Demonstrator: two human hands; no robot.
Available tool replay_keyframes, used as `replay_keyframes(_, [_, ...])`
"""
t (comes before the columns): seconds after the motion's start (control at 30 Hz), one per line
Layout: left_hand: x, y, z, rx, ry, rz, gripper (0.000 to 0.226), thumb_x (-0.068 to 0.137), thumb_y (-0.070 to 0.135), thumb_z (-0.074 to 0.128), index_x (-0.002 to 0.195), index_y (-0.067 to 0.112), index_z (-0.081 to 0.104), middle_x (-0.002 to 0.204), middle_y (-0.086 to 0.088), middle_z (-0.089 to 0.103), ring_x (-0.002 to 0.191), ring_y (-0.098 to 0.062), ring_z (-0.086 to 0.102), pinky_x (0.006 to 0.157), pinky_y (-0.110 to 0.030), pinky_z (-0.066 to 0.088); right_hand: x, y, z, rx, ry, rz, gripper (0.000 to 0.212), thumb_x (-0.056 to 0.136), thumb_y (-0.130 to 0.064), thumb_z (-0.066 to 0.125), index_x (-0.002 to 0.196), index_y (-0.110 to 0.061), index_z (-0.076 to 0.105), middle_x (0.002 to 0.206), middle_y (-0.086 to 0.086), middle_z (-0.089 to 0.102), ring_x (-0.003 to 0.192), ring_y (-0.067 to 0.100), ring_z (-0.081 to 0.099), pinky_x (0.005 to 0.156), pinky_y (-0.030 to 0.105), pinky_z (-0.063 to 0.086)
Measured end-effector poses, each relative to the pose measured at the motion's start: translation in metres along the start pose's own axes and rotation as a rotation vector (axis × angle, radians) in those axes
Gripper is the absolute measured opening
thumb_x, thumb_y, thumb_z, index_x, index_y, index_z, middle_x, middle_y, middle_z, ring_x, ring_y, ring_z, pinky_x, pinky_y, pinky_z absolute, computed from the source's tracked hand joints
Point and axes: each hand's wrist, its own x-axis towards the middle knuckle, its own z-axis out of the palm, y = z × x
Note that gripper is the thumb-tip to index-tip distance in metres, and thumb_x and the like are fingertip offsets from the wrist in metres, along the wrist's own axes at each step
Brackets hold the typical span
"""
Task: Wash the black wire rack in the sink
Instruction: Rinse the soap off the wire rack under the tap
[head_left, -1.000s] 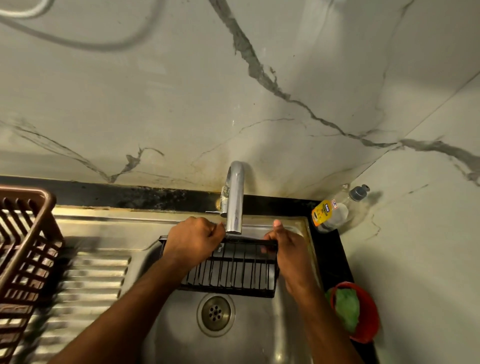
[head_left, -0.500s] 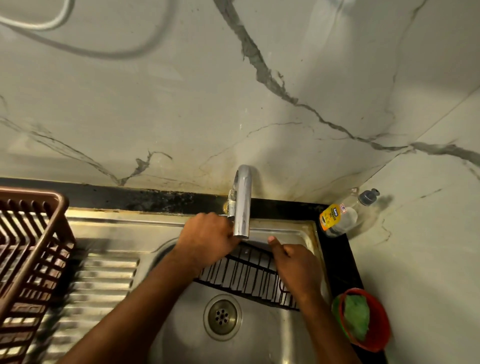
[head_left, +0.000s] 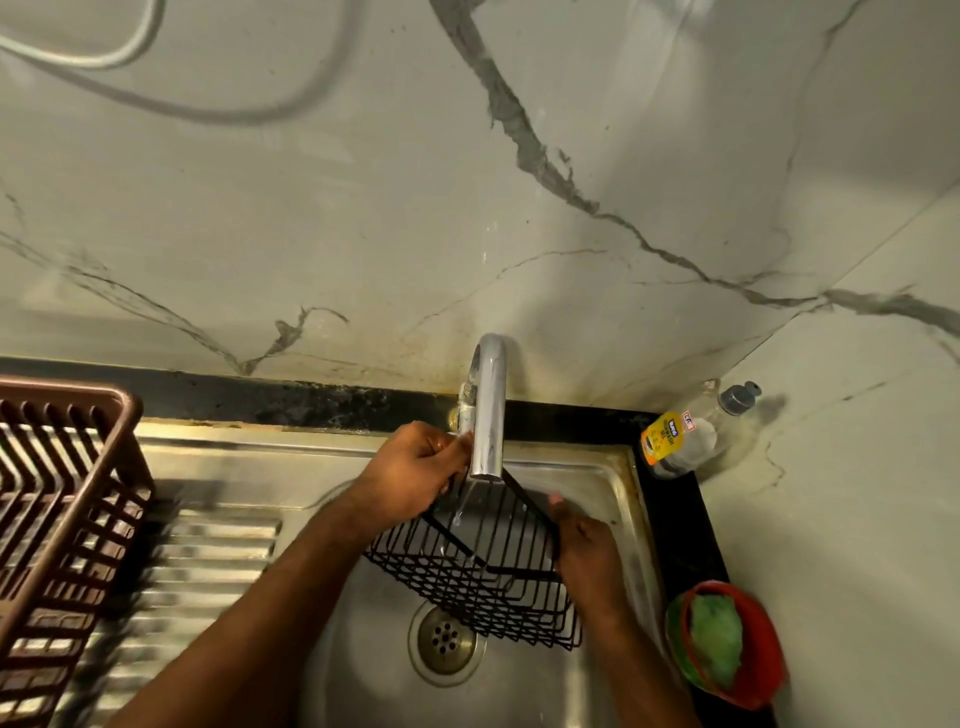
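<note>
The black wire rack (head_left: 483, 577) hangs tilted over the steel sink (head_left: 597, 488), right under the chrome tap (head_left: 488, 410). A thin stream of water falls from the spout onto its inside. My left hand (head_left: 410, 475) grips the rack's upper left edge close to the tap. My right hand (head_left: 584, 553) holds the right side of the frame. The rack's open side faces up and toward me, its lower corner above the drain (head_left: 445, 642).
A brown plastic dish basket (head_left: 62, 519) stands on the ribbed drainboard at left. A dish soap bottle (head_left: 685, 436) lies in the back right corner. A red bowl with a green scrubber (head_left: 727, 644) sits right of the sink. Marble wall behind.
The rack has been turned from lying flat under the tap to a tilted, basket-up pose. My right hand slid down along its right side; water now runs onto it.
</note>
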Motion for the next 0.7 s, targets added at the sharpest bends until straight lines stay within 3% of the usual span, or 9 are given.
replay_keyframes(0.1, [-0.001, 0.005, 0.016, 0.335, -0.016, 0.138, 0.031, 0.096, 0.053, 0.062, 0.076, 0.030, 0.066, 0.067, 0.001, 0.070, 0.056, -0.009, 0.067, 0.056, -0.027, 0.057, -0.007, -0.032, 0.018, 0.123, -0.052, -0.047, 0.055, 0.101, -0.049, 0.042, 0.085, -0.007, 0.074, 0.066, 0.003, 0.069, 0.057, 0.006, 0.063, 0.054, 0.012, 0.046])
replay_keyframes(0.2, [-0.003, 0.007, 0.033, 0.496, 0.061, 0.173, 0.048, 0.094, 0.066, 0.052, 0.075, 0.023, 0.061, 0.066, 0.002, 0.069, 0.060, -0.008, 0.069, 0.061, -0.027, 0.061, -0.006, -0.053, 0.032, 0.331, -0.008, -0.033, 0.055, 0.104, -0.041, 0.049, 0.089, 0.008, 0.069, 0.074, 0.024, 0.068, 0.071, 0.038, 0.065, 0.063, 0.038, 0.053])
replay_keyframes(0.23, [-0.003, 0.007, 0.034, 0.497, 0.079, 0.185, 0.049, 0.094, 0.067, 0.052, 0.077, 0.022, 0.061, 0.067, 0.001, 0.069, 0.060, -0.010, 0.069, 0.062, -0.029, 0.062, -0.006, -0.056, 0.033, 0.364, 0.024, -0.017, 0.056, 0.101, -0.044, 0.051, 0.089, 0.008, 0.068, 0.081, 0.030, 0.066, 0.079, 0.045, 0.063, 0.068, 0.040, 0.051])
replay_keyframes(0.37, [0.004, 0.002, 0.013, 0.719, 0.023, 0.258, 0.035, 0.100, 0.049, 0.057, 0.101, 0.017, 0.073, 0.085, -0.002, 0.077, 0.066, -0.009, 0.066, 0.067, -0.027, 0.060, 0.004, -0.061, 0.016, 0.330, 0.123, 0.091, 0.049, 0.101, -0.045, 0.053, 0.061, -0.015, 0.051, 0.058, 0.006, 0.045, 0.058, 0.021, 0.043, 0.061, 0.032, 0.036])
replay_keyframes(0.43, [0.010, -0.005, 0.002, 0.435, -0.078, 0.159, 0.024, 0.102, 0.029, 0.058, 0.092, 0.017, 0.076, 0.074, 0.000, 0.075, 0.059, -0.011, 0.065, 0.064, -0.031, 0.058, 0.011, -0.054, 0.006, 0.354, 0.123, 0.168, 0.051, 0.098, -0.050, 0.056, 0.057, -0.021, 0.048, 0.057, 0.000, 0.041, 0.055, 0.019, 0.038, 0.057, 0.031, 0.033])
replay_keyframes(0.47, [0.013, -0.011, -0.001, 0.213, -0.135, 0.093, 0.030, 0.104, 0.025, 0.055, 0.083, 0.015, 0.075, 0.065, 0.000, 0.072, 0.054, -0.010, 0.063, 0.060, -0.032, 0.056, 0.012, -0.050, 0.003, 0.398, 0.114, 0.202, 0.055, 0.097, -0.050, 0.057, 0.051, -0.022, 0.048, 0.053, -0.002, 0.040, 0.052, 0.018, 0.036, 0.054, 0.031, 0.032])
replay_keyframes(0.57, [0.011, -0.026, -0.002, -0.273, -0.195, 0.020, 0.053, 0.102, 0.042, 0.050, 0.080, -0.004, 0.067, 0.066, -0.005, 0.068, 0.058, -0.012, 0.063, 0.063, -0.028, 0.053, 0.014, -0.029, -0.003, 0.690, 0.114, 0.311, 0.045, 0.090, -0.043, 0.069, 0.054, -0.024, 0.051, 0.056, 0.004, 0.043, 0.048, 0.019, 0.045, 0.055, 0.028, 0.045])
replay_keyframes(0.63, [0.003, -0.031, 0.005, -0.337, -0.171, 0.006, 0.053, 0.094, 0.050, 0.053, 0.087, -0.001, 0.065, 0.071, -0.004, 0.068, 0.067, -0.014, 0.065, 0.066, -0.025, 0.053, 0.013, -0.018, -0.002, 0.857, 0.078, 0.352, 0.033, 0.081, -0.044, 0.079, 0.070, -0.023, 0.056, 0.070, 0.017, 0.046, 0.064, 0.032, 0.051, 0.075, 0.040, 0.050])
replay_keyframes(0.7, [-0.001, -0.032, 0.010, -0.344, -0.066, -0.039, 0.040, 0.098, 0.040, 0.055, 0.089, 0.002, 0.063, 0.079, -0.004, 0.068, 0.074, -0.016, 0.064, 0.068, -0.025, 0.053, 0.013, -0.012, -0.002, 0.804, 0.062, 0.370, 0.034, 0.085, -0.048, 0.073, 0.076, -0.019, 0.058, 0.060, 0.010, 0.050, 0.057, 0.026, 0.053, 0.074, 0.040, 0.049])
